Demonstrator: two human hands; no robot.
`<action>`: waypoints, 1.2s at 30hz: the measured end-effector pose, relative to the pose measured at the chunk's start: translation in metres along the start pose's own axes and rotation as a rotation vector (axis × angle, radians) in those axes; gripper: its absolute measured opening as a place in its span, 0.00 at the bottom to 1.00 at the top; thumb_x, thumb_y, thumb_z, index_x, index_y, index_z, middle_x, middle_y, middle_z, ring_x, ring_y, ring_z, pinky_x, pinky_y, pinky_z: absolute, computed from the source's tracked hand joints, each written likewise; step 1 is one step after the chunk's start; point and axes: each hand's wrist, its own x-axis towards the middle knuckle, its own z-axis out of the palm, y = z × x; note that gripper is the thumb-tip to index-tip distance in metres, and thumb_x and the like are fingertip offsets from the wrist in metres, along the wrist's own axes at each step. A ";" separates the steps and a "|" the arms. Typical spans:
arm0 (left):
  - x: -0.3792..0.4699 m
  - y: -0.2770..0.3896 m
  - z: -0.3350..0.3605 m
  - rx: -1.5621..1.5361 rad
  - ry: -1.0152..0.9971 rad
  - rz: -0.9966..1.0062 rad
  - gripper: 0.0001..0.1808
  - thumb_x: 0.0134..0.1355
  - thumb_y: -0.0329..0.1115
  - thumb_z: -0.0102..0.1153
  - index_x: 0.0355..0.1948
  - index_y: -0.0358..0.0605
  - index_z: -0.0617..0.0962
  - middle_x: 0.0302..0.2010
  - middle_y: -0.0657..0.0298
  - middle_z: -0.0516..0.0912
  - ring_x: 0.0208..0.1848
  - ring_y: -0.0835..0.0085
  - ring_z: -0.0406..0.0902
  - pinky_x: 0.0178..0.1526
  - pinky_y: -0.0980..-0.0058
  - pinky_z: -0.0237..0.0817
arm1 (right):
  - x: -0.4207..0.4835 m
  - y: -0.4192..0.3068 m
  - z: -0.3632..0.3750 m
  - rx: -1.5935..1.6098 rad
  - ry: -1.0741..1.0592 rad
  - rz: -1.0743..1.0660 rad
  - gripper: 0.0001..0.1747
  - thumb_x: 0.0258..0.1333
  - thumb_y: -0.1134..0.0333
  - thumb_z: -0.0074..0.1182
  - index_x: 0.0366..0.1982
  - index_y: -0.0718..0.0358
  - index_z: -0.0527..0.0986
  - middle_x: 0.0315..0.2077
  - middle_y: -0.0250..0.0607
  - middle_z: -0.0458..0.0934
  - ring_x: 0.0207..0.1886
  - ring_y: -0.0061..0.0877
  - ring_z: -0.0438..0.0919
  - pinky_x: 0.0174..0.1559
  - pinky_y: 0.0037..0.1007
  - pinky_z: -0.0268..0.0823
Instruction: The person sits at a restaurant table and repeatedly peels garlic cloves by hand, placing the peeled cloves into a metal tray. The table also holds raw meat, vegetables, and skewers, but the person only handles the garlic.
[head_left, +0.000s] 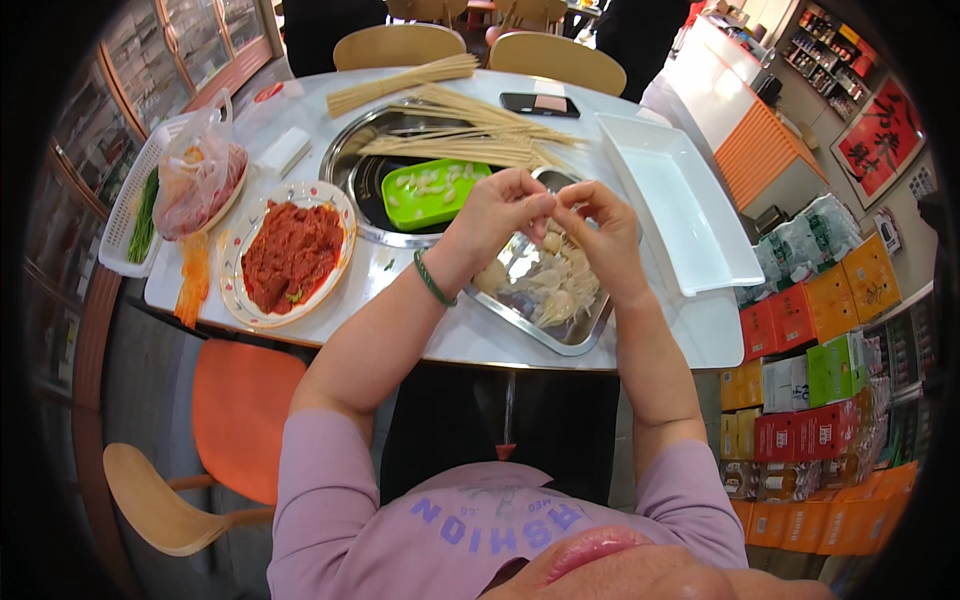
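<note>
My left hand (506, 210) and my right hand (600, 229) meet above a rectangular metal tray (547, 337), their fingertips pinched together on something small that the fingers mostly hide. Garlic bulbs and papery skins (562, 292) lie in the tray below them. A green bracelet (433, 279) circles my left wrist. Beyond my left hand, a bright green plastic tray (424, 217) holds peeled garlic cloves (427, 181); it rests over a round metal pan set in the table (360, 217). Bundles of thin wooden skewers (480, 142) lie across the pan's far part.
To the left are a plate of red marinated meat (292, 255), a plastic bag of raw meat (199, 180) and a white basket (112, 244) with green stalks. A phone (540, 104) lies at the far side; a white rectangular dish (679, 202) stands right. An orange chair (244, 412) is at lower left.
</note>
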 end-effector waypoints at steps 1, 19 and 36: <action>0.001 -0.001 -0.001 -0.047 -0.019 -0.012 0.05 0.69 0.31 0.61 0.39 0.40 0.79 0.31 0.65 0.83 0.29 0.80 0.79 0.33 0.82 0.73 | 0.000 0.002 0.001 0.088 0.008 0.028 0.05 0.59 0.72 0.66 0.37 0.62 0.81 0.34 0.29 0.83 0.35 0.12 0.77 0.39 0.19 0.68; 0.000 0.007 0.005 0.148 -0.007 0.125 0.06 0.67 0.28 0.63 0.42 0.38 0.80 0.31 0.69 0.81 0.28 0.86 0.76 0.33 0.86 0.69 | 0.000 0.003 0.004 0.204 0.037 0.081 0.09 0.61 0.73 0.62 0.43 0.66 0.84 0.34 0.31 0.86 0.31 0.11 0.77 0.35 0.17 0.70; 0.001 0.000 -0.001 0.168 0.005 0.125 0.03 0.67 0.25 0.61 0.39 0.37 0.79 0.31 0.64 0.83 0.30 0.81 0.80 0.34 0.82 0.73 | 0.001 0.008 -0.003 0.396 -0.118 0.224 0.11 0.66 0.70 0.58 0.47 0.67 0.82 0.38 0.34 0.84 0.36 0.15 0.80 0.35 0.19 0.74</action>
